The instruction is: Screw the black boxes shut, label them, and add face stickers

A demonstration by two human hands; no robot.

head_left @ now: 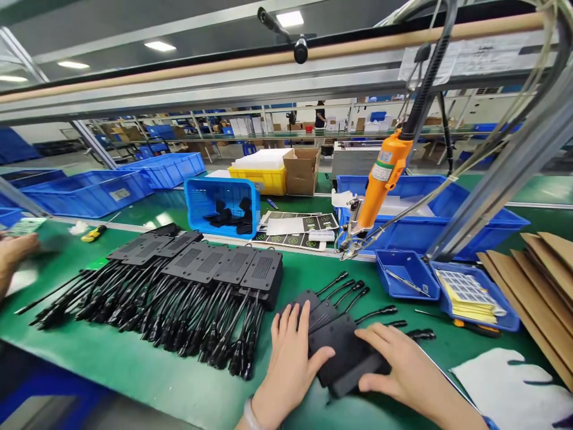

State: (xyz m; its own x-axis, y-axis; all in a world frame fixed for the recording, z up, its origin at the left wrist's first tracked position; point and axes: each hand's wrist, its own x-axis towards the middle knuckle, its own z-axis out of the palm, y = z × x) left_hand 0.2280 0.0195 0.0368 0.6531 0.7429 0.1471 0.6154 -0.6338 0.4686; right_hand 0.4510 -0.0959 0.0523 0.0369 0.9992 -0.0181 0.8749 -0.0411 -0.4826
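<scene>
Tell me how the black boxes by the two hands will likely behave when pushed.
The black boxes look like rigid casings with flat faces, so they should keep their shape. Their short cables curve loosely and would probably trail or flop. Because the boxes overlap, one might slide over another.

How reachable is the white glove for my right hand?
Likely yes: the white glove lies nearby, largely uncovered, with just a thin rod between; your right hand would first need to leave the black boxes.
</scene>
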